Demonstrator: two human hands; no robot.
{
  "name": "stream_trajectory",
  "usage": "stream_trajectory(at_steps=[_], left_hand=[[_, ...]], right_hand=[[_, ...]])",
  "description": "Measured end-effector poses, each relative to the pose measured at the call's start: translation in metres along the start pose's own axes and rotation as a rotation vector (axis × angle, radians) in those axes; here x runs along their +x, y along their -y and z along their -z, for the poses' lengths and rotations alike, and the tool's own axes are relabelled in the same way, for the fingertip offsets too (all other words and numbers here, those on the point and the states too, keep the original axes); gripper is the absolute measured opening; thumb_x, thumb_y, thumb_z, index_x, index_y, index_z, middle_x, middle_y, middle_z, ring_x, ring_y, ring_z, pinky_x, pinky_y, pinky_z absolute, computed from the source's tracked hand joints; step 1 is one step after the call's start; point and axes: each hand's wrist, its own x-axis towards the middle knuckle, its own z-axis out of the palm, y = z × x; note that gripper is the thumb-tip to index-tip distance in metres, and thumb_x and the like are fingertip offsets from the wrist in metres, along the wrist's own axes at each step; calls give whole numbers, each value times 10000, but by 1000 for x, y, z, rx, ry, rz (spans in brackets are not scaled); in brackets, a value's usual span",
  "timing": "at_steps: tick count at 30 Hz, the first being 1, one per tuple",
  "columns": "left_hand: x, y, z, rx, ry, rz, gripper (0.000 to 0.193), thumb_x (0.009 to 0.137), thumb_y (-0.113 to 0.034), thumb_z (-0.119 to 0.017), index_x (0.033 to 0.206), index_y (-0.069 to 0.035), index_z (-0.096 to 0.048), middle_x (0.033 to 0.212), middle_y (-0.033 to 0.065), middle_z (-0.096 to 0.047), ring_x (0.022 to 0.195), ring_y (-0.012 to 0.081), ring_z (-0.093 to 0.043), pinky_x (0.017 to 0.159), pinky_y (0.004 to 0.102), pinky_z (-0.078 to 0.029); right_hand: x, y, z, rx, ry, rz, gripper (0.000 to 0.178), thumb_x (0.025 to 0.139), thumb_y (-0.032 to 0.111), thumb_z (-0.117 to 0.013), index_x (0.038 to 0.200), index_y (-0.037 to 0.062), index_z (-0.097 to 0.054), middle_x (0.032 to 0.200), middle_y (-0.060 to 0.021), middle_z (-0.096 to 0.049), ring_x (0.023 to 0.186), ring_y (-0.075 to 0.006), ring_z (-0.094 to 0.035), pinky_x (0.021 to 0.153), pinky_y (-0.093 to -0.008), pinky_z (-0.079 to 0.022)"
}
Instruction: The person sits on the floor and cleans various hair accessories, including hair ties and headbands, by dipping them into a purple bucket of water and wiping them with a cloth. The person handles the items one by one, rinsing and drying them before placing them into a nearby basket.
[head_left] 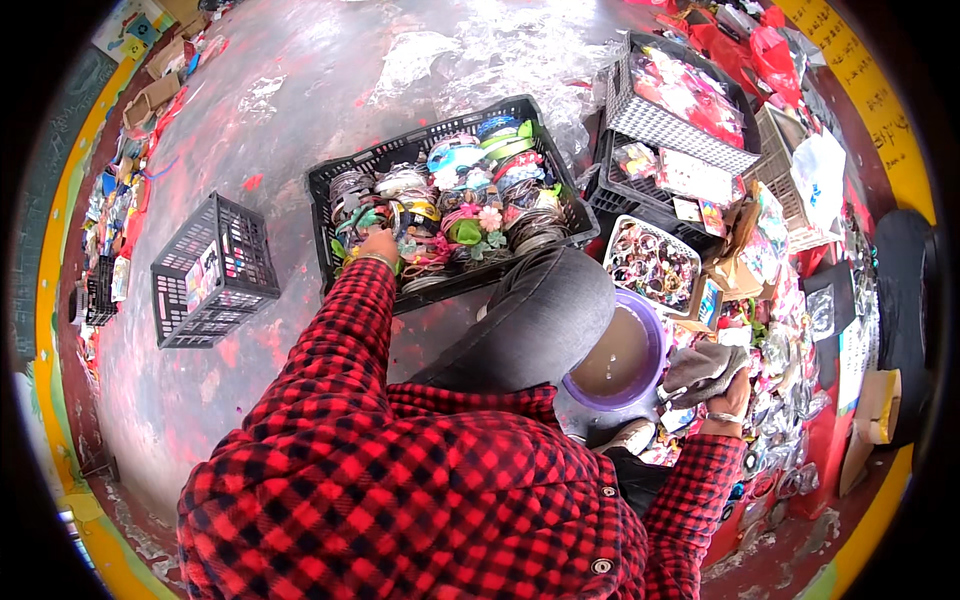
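Note:
My left hand [379,245] reaches into a black plastic crate [325,178] full of hair bands [462,160] in many colours, some with flowers and bows. It touches the bands near the crate's front left, and its fingers are hidden among them. Off to the right, my right hand [733,398] is closed round a grey cloth [703,370], which hangs bunched beside a purple basin [655,352] of murky water. Between the crate and the basin is my bent knee in grey trousers.
Left of the crate stands another black crate [216,270] with a few packages. At the right are a white basket [690,262] of small hair accessories, stacked crates [655,118] and a heap of packaged goods [780,390]. More clutter lines the left wall.

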Motion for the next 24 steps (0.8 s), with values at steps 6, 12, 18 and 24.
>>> stream_trajectory(at_steps=[6,12,18,24], left_hand=[[-2,13,32,-198,-133,-16,450,729,-392,-611,960,-7,-583,983,217,-583,907,347,-563,812,413,-432],[24,33,101,-1124,-274,51,355,789,-378,-564,827,-28,-608,634,70,-585,508,152,-522,481,286,-411],[-97,-139,247,-1578,42,-670,199,878,-161,-486,923,20,-558,710,51,-578,621,101,-511,567,222,-397],[-220,-335,244,-1389,599,-1203,139,863,-96,-517,931,21,-550,822,94,-612,732,147,-569,688,271,-449]], right_hand=[[-13,7,-26,-96,-77,31,386,892,307,-402,969,-25,-583,902,-120,-612,822,-220,-584,707,-323,-474],[-8,8,6,147,230,221,416,892,363,-460,1193,77,-481,1127,-93,-560,1005,-250,-552,859,-386,-459],[-58,32,-85,101,557,390,598,790,450,-595,1148,-13,-468,1068,-127,-564,962,-228,-554,858,-356,-454],[-65,32,-75,406,347,393,606,817,378,-587,1228,-26,-399,1184,-140,-500,1070,-258,-500,892,-368,-440]])
